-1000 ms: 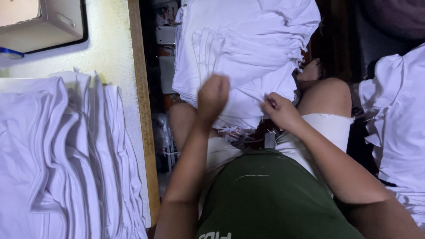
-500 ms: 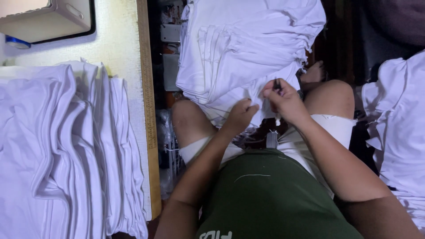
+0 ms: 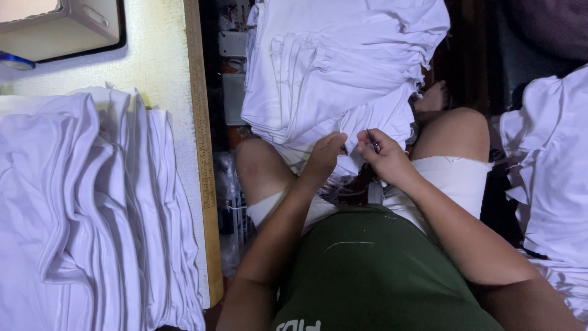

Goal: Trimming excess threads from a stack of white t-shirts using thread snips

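- White garment pile [image 3: 334, 73] draped over the lap, lower edge bunched between the knees, pinched there by both hands.
- Left hand [image 3: 323, 158] clenched on a fold of the white cloth, thumb up, forearm running straight back to the body.
- Right hand [image 3: 383, 158] just beside it, fingers closed on a thin dark tool [image 3: 371, 138] and on the cloth edge; elbow bent outward.
- Cream worktop [image 3: 162, 67] at left, wooden strip [image 3: 203, 184] along its right edge.
- Folded white garments [image 3: 86, 208] spread over the worktop's near half.
- Beige box [image 3: 58, 27] at the far left corner.
- More white cloth [image 3: 548, 184] heaped at far right.
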